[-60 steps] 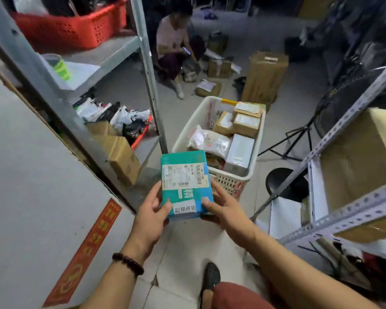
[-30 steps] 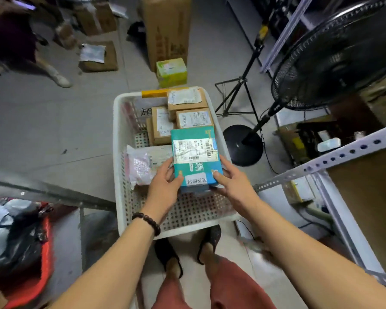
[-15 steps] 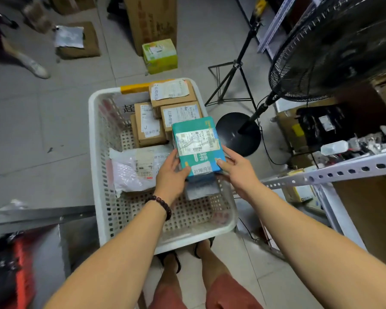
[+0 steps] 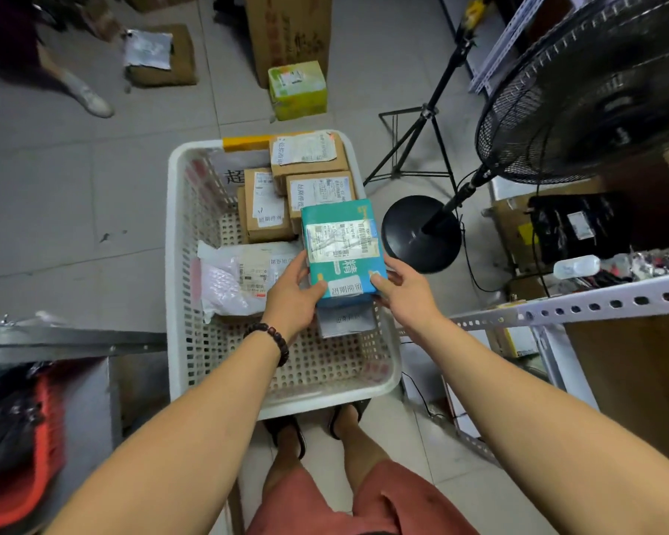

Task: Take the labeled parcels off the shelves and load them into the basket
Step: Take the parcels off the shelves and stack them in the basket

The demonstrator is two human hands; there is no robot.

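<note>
Plainly, from the head view, the teal parcel [image 4: 342, 251] is not down yet. It hangs over the right side of the white basket [image 4: 172, 264], label up, above a flat grey parcel [image 4: 346, 320] that lies against the basket's right wall. The left hand [image 4: 292, 293] grips the parcel's near-left corner, thumb on top and fingers curled beneath. The right hand [image 4: 406, 291] holds the near-right corner the same way, its knuckles out past the basket's right rim. Whether the parcel's underside touches anything below cannot be told from this angle.

Three brown boxes [image 4: 265, 204] fill the far-right corner, stacked close together, and the teal parcel's far edge overlaps the nearest of them. A bubble mailer [image 4: 232, 279] lies along the left wall, just beside the left hand. The near end of the basket floor shows bare mesh.

The risk, as I judge it, is at the right rim — the parcel sits so far to that side that, if let go here, it could catch the rim, tip, and slide out toward the fan base [image 4: 420, 233] just beside the basket. It could also land tilted, one end on the brown boxes and the other on the grey parcel, and skid off — a release lower down and further from the rim would suit better.
</note>
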